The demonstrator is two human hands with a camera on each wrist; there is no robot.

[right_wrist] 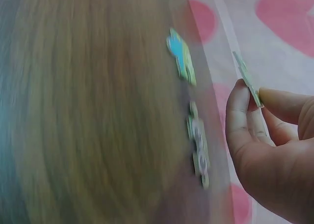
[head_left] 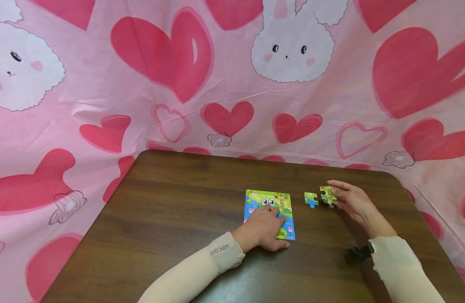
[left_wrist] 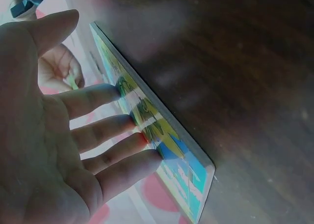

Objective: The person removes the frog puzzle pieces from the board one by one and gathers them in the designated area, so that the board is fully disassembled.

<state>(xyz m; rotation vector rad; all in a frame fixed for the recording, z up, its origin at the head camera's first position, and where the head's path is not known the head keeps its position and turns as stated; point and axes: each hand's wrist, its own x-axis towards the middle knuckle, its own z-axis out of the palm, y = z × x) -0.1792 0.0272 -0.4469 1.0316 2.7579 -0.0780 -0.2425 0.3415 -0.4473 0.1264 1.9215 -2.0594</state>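
Observation:
On the frog puzzle board [head_left: 289, 208] my left hand [head_left: 265, 227] rests with its fingers spread and fairly straight. In the left wrist view those fingertips [left_wrist: 153, 155] touch the picture surface of the board [left_wrist: 184, 157]. My right hand [head_left: 355, 204] pinches a green puzzle piece [head_left: 328, 193] between thumb and fingers, held above the table. Edge-on, that piece [right_wrist: 248, 81] shows in the right wrist view. A blue and green puzzle piece [head_left: 311, 199] lies between the board and my right hand. Another loose piece [right_wrist: 198, 148] lies below the held one.
The brown wooden table [head_left: 171, 202] has its far edge against a pink cloth [head_left: 232, 88] printed with hearts and rabbits. A dark strap with a small device [head_left: 361, 252] sits at my right wrist.

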